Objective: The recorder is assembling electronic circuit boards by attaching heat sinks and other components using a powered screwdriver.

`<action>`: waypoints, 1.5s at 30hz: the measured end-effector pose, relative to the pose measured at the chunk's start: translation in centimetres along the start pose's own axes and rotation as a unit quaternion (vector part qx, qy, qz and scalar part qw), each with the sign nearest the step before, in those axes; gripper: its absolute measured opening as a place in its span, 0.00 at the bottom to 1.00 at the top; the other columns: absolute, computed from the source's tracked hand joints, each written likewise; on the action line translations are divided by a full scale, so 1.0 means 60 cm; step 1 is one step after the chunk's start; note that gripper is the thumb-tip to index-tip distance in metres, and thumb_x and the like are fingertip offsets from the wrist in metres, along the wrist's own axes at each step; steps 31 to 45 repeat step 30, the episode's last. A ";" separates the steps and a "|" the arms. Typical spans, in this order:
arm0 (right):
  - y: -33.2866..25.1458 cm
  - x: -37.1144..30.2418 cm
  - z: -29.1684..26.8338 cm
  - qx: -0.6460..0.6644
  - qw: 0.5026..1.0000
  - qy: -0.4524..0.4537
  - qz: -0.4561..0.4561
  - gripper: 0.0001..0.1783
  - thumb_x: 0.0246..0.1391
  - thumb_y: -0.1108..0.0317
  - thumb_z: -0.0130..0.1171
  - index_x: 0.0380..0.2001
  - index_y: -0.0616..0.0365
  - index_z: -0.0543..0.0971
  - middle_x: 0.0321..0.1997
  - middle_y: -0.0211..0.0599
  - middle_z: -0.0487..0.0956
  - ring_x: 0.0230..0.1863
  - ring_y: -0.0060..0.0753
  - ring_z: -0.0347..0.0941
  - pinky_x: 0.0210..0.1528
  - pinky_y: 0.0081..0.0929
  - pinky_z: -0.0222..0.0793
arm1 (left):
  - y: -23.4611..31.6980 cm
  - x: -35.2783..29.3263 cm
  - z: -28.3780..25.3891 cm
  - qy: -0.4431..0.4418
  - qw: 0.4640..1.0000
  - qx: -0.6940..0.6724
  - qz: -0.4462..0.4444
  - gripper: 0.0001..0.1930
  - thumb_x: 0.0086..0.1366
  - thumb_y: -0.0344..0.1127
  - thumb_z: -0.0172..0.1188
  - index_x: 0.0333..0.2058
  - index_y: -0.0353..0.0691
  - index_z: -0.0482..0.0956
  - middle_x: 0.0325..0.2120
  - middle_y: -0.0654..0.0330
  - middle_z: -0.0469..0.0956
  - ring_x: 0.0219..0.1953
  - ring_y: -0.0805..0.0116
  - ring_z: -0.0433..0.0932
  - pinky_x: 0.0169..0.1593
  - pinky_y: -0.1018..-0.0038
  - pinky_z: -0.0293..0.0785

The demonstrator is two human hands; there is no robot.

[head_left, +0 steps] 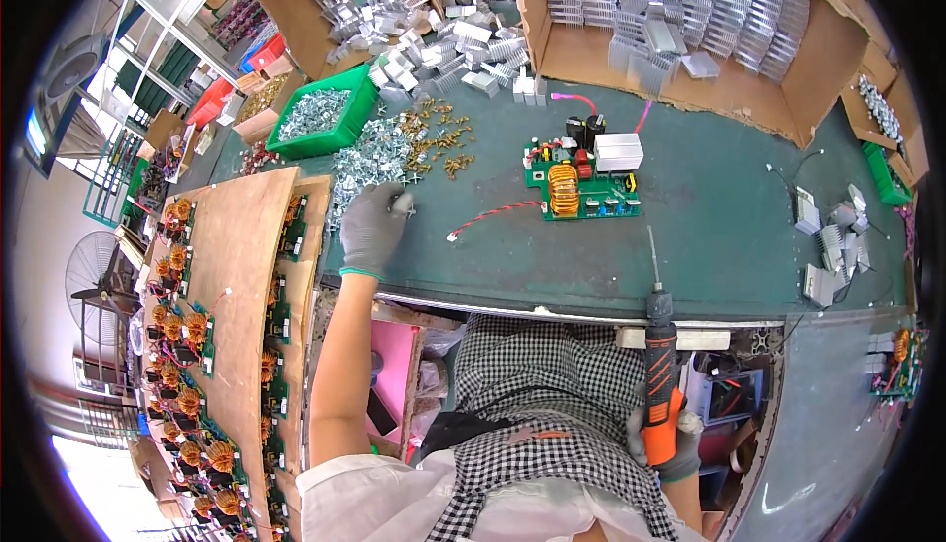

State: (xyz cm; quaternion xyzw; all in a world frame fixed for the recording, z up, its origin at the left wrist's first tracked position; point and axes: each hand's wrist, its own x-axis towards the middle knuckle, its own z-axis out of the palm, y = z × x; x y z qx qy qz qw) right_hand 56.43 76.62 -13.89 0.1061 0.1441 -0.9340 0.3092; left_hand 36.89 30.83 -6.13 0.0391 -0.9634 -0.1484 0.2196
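Observation:
My left hand (pixel 372 231), in a grey glove, is at the near edge of a pile of small silvery metal pieces (pixel 370 160). Its thumb and fingers come together in a pinch, and what they hold is too small to make out. In my right hand (pixel 678 453), also gloved, is an orange and black electric screwdriver (pixel 661 374), its long thin bit pointing away from me over the bench edge. Beyond the bit lies a green circuit board (pixel 616 210) with a copper coil, black capacitors and a silver heat sink. A twisted red and white wire (pixel 498 213) trails from its left side.
Brass screws (pixel 440 133) lie beside the silvery pile, near a green bin (pixel 352 118). Cardboard boxes (pixel 803 89) of heat sinks line the back. Loose heat sinks (pixel 833 246) sit at right. Wooden boards (pixel 232 286) carrying several circuit boards stand at left.

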 end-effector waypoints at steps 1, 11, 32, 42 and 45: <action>0.004 -0.002 -0.018 -0.028 0.999 0.001 0.018 0.45 0.43 0.52 0.62 0.59 0.71 0.63 0.35 0.63 0.79 0.24 0.51 0.78 0.23 0.39 0.76 | -0.009 -0.004 0.003 -0.017 0.999 0.017 -0.029 0.09 0.58 0.41 0.64 0.33 0.43 0.83 0.32 0.55 0.79 0.35 0.54 0.79 0.40 0.63 0.74; -0.021 0.036 0.064 -0.471 0.875 0.088 0.071 0.29 0.38 0.65 0.75 0.44 0.61 0.73 0.31 0.34 0.78 0.28 0.25 0.74 0.33 0.27 0.72 | 0.013 0.012 0.026 -0.054 0.995 0.077 0.038 0.09 0.55 0.41 0.66 0.30 0.42 0.83 0.30 0.55 0.77 0.34 0.52 0.77 0.39 0.60 0.72; -0.021 0.027 0.091 -0.617 0.784 0.060 0.039 0.42 0.35 0.49 0.78 0.51 0.61 0.72 0.34 0.33 0.76 0.32 0.28 0.71 0.40 0.27 0.70 | 0.212 0.006 -0.008 -0.392 0.729 -0.549 -0.119 0.18 0.70 0.49 0.53 0.45 0.39 0.71 0.33 0.65 0.76 0.34 0.78 0.77 0.38 0.81 0.76; -0.021 0.027 0.091 -0.617 0.784 0.060 0.039 0.42 0.35 0.49 0.78 0.51 0.61 0.72 0.34 0.33 0.76 0.32 0.28 0.71 0.40 0.27 0.70 | 0.212 0.006 -0.008 -0.392 0.729 -0.549 -0.119 0.18 0.70 0.49 0.53 0.45 0.39 0.71 0.33 0.65 0.76 0.34 0.78 0.77 0.38 0.81 0.76; -0.021 0.027 0.091 -0.617 0.784 0.060 0.039 0.42 0.35 0.49 0.78 0.51 0.61 0.72 0.34 0.33 0.76 0.32 0.28 0.71 0.40 0.27 0.70 | 0.212 0.006 -0.008 -0.392 0.729 -0.549 -0.119 0.18 0.70 0.49 0.53 0.45 0.39 0.71 0.33 0.65 0.76 0.34 0.78 0.77 0.38 0.81 0.76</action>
